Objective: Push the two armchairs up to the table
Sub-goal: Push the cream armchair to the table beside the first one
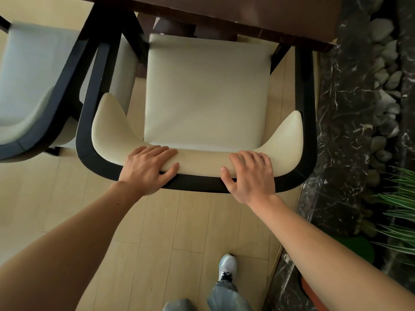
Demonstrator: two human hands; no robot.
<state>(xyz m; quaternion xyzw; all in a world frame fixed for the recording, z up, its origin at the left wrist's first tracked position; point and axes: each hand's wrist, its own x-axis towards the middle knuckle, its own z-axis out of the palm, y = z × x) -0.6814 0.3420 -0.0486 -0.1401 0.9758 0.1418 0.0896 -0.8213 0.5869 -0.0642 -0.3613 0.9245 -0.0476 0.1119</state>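
The near armchair (205,97) stands directly below the camera, its cream seat facing the dark brown table (247,16). The front edge of the seat lies at or just under the table edge; the front ends of the black frame arms pass beneath the tabletop. The cream backrest pad curves along the rear of the black frame.

Left hand (147,168): placed on the left portion of the backrest top. Its grip is closed on the backrest, fingers draped over the cream pad toward the seat, thumb pressed against the rear face of the pad above the black rail.

Right hand (249,173): placed on the right portion of the backrest top, well apart from the left hand. Its grip is likewise closed on the backrest, fingers over the pad, thumb extended along the rear edge at the black rail.

Both forearms are bare and extended forward.

The second armchair (33,86) stands just beside the first on the left, same black frame and pale upholstery. Its frame lies close against the first chair's left arm; whether the two touch cannot be determined.

The floor (179,232) is pale wood planking. One white shoe (227,267) and grey trouser legs show at the lower edge. At right runs a dark veined marble border (341,122) with grey stones (384,86) and green plant leaves (399,212).
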